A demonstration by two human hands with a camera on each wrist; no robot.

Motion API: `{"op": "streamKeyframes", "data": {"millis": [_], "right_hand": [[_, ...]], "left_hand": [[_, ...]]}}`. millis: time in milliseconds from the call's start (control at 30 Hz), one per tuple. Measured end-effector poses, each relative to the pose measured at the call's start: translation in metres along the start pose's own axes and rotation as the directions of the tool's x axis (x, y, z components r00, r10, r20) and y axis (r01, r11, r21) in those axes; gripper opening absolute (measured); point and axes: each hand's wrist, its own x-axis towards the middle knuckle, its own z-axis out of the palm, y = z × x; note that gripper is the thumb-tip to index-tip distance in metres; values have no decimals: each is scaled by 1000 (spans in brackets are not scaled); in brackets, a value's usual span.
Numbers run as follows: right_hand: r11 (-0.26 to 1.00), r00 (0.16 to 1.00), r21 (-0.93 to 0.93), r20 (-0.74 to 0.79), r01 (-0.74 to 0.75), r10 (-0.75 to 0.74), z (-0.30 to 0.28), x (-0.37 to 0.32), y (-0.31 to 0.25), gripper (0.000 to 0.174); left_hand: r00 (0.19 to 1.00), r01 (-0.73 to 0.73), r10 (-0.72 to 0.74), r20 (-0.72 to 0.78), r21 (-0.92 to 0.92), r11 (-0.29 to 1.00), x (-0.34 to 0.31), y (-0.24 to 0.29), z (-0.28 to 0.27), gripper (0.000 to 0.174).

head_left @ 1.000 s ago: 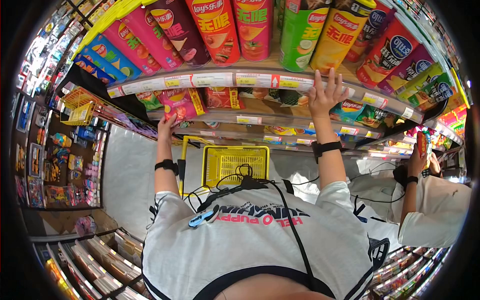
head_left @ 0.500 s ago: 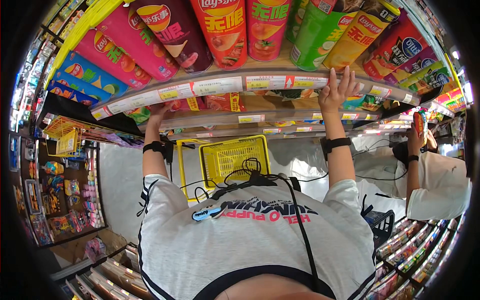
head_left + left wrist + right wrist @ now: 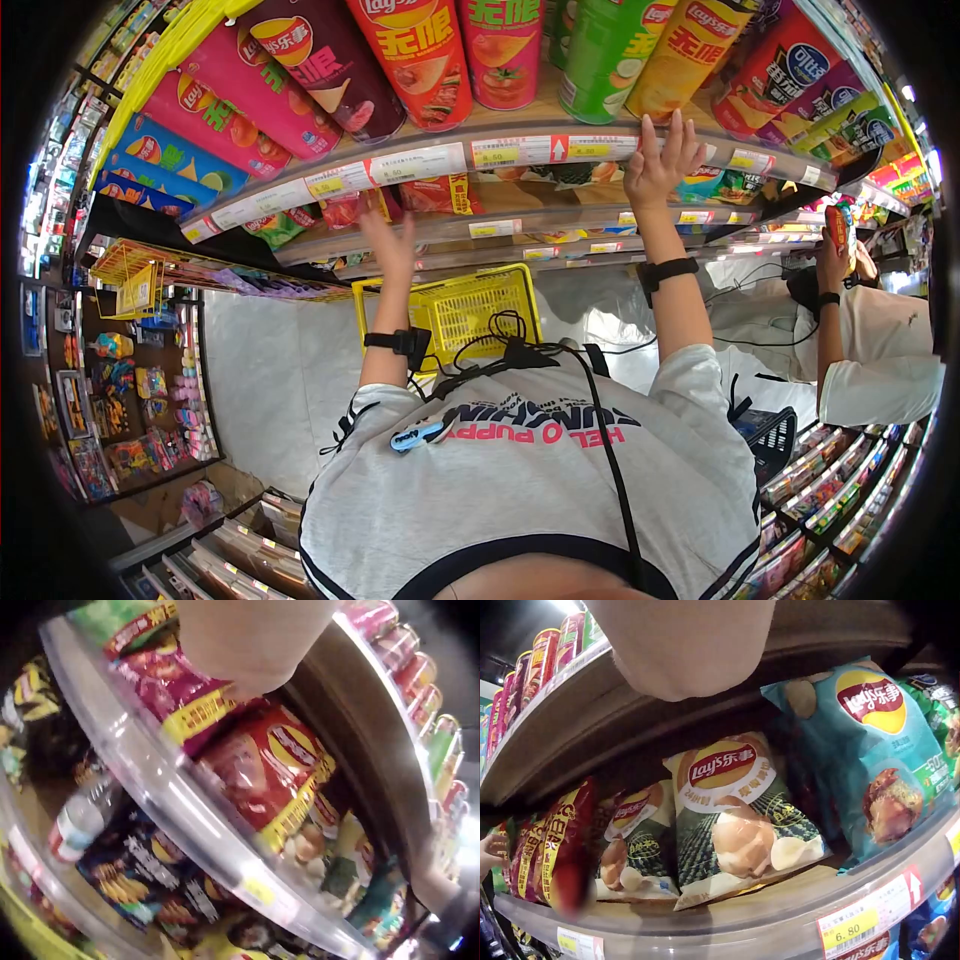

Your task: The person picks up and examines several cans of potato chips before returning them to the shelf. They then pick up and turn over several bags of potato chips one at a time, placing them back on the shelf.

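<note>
My left hand (image 3: 388,240) has its fingers spread and holds nothing, just in front of the second shelf. Behind its fingers lies a pink chip bag (image 3: 345,209); in the left wrist view the same pink bag (image 3: 161,679) sits partly under the hand (image 3: 247,641). A red chip bag (image 3: 430,194) lies to the right of it. My right hand (image 3: 660,170) rests on the price-label strip of the upper shelf, fingers extended upward. In the right wrist view, potato-print chip bags (image 3: 739,825) and a teal chip bag (image 3: 874,757) stand below that hand (image 3: 682,652).
Chip canisters (image 3: 415,70) line the upper shelf. A yellow shopping basket (image 3: 470,310) is below, between my arms. Black cables (image 3: 515,335) hang across my chest. Another person (image 3: 850,320) holds a red packet at the right. A yellow wire rack (image 3: 130,285) hangs at the left.
My left hand held the pink bag at the shelf's front, then reached in under the upper shelf. Now it has let go and drawn back to the right. My right hand stays on the shelf edge.
</note>
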Motion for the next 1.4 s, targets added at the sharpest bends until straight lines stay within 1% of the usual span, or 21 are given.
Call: {"op": "streamKeyframes", "data": {"millis": [100,200,300,333,433,467,567,600,700,733,833,867,967,1067,1167,1200,1233,1300,1333,1367,1400], "right_hand": [[1000,1000,7,24,-7,7,-3,0,0,38],[1000,998,15,55,-15,14,-8,2,-1,36],[1000,993,5,113,-27,27,-12,1,-1,35],[999,991,15,125,-40,38,-14,0,-1,35],[1000,988,4,153,-7,7,-12,-17,4,36],[1000,986,-8,168,17,-16,-13,-17,6,36],[982,991,-146,75,122,-112,-2,-20,11,37],[991,994,-100,70,86,-79,-4,-17,8,39],[994,995,-78,63,82,-77,-6,-16,8,42],[996,994,-45,90,72,-68,-7,-17,8,48],[992,983,-27,143,124,-119,-12,-17,12,49],[993,982,-13,146,120,-117,-14,-17,12,52],[989,972,11,180,149,-148,-20,-15,15,56],[990,971,64,195,126,-136,-25,-13,16,62],[985,963,144,236,97,-130,-35,-9,15,65],[982,961,161,244,94,-132,-37,-8,16,65],[980,958,178,253,93,-137,-40,-7,16,66],[964,949,258,286,59,-134,-53,-5,15,67],[954,946,297,293,50,-140,-58,-2,15,67],[941,943,337,297,43,-150,-63,1,15,67],[911,934,411,324,3,-149,-70,2,17,62]], "left_hand": [[996,-33,49,80,-193,981,4,29,20,90],[966,171,-157,207,-50,984,12,45,35,107],[974,155,-168,155,92,984,13,51,58,117],[960,191,-211,186,119,974,20,57,55,118],[926,311,-336,174,159,937,31,56,60,115],[942,296,-315,118,154,943,32,49,66,109],[945,276,-284,160,71,959,37,29,75,102],[974,208,-212,84,52,977,39,30,75,95],[964,255,-217,151,-314,915,40,58,57,93],[961,269,-238,142,-280,922,36,80,43,93],[982,165,-113,152,-399,902,6,115,24,96],[974,188,-100,206,-475,859,-8,140,7,98],[915,335,-116,386,-567,753,-58,162,-9,100],[781,578,-128,612,-630,518,-101,208,-40,97],[720,632,-52,692,-622,462,-126,236,-68,94],[718,650,-40,695,-650,393,-130,251,-83,92],[669,721,-86,738,-617,315,-133,262,-98,90],[646,763,-124,753,-635,122,-144,264,-116,81],[666,741,-126,735,-672,-7,-148,273,-127,67],[723,624,-243,646,-763,-172,-150,323,-151,57],[668,610,-288,686,-727,-315,-155,321,-156,55]]}}
